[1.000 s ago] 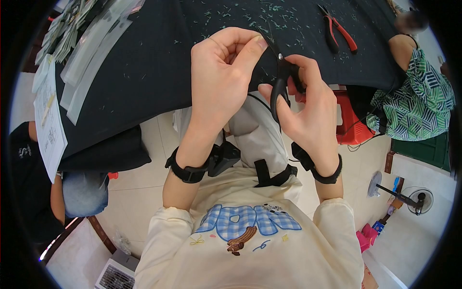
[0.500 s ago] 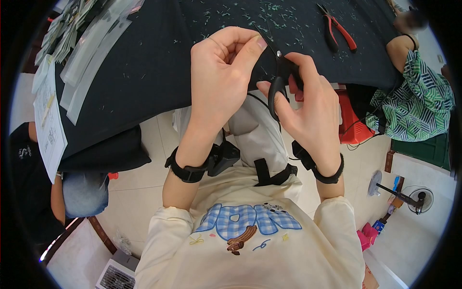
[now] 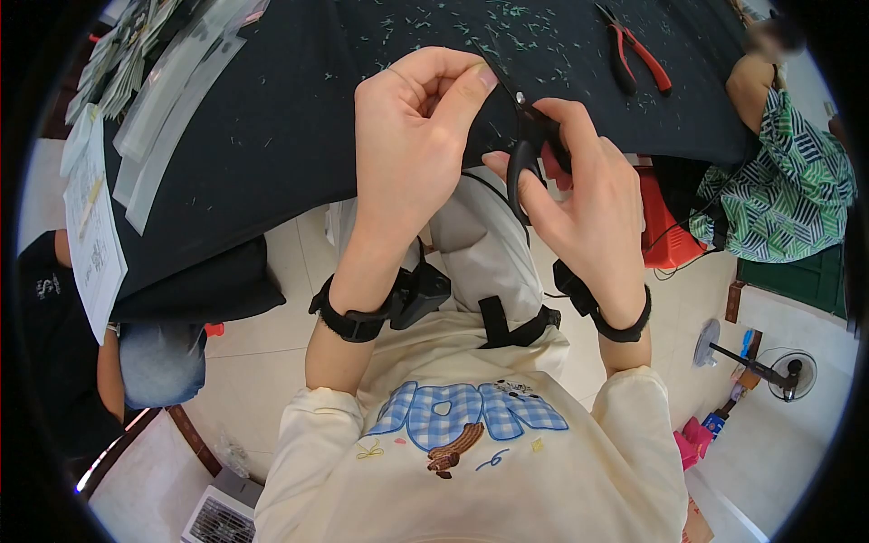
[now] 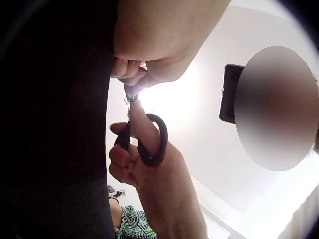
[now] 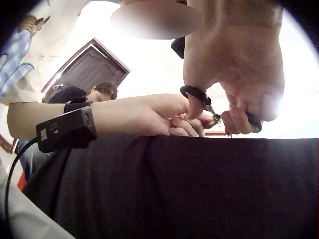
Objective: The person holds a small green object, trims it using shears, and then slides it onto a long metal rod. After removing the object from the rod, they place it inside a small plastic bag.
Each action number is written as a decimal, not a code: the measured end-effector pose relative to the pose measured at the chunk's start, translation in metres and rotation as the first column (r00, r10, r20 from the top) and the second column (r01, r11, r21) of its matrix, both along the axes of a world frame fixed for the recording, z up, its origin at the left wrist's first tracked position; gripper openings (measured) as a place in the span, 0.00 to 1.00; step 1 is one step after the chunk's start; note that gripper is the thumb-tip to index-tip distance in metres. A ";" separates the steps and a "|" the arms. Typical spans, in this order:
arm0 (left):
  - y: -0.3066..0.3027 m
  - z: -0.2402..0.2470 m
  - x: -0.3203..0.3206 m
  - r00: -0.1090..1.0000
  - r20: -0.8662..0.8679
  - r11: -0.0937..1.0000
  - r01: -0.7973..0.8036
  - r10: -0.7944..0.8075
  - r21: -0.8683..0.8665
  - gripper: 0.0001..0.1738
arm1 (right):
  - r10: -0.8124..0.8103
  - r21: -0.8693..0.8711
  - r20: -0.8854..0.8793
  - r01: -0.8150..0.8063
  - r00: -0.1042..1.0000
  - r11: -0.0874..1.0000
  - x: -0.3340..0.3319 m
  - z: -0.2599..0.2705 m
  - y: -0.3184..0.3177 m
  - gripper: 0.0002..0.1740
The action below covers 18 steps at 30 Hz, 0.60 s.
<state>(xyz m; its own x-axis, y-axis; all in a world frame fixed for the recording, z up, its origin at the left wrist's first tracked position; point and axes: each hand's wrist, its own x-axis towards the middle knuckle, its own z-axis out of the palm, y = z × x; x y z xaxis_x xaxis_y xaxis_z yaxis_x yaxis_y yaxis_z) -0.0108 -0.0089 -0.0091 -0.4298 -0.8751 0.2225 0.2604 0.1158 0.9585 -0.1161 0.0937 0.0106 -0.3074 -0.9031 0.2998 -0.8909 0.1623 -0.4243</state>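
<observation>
My right hand (image 3: 588,208) holds black-handled scissors (image 3: 522,163), the thumb through one handle loop and fingers in the other. The blades point up and left, passing right beside the fingertips of my left hand (image 3: 412,136). That hand has thumb and forefinger pinched together, its other fingers curled inward. A small dark piece with thin wispy ends (image 4: 127,99) shows at the pinch in the left wrist view; its kind cannot be told. In the right wrist view the scissors' handle loop (image 5: 195,94) sits around the thumb, near the left fingertips.
Green clippings (image 3: 520,41) lie scattered over the black tablecloth (image 3: 281,136). Pliers with red and black handles (image 3: 623,68) rest at the back right. Clear plastic sleeves (image 3: 172,118), packed bundles (image 3: 131,68) and a printed sheet (image 3: 93,235) are at the left. People sit on both sides.
Both hands have shifted slightly up and left with the scissors since a second ago. The scissors' handles have drawn a little closer together. Both grips are otherwise the same.
</observation>
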 end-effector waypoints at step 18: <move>0.001 -0.003 -0.001 1.000 0.002 1.000 -0.001 0.001 0.001 0.06 | 0.009 -0.046 0.070 -0.006 0.998 0.999 -0.002 -0.002 -0.001 0.20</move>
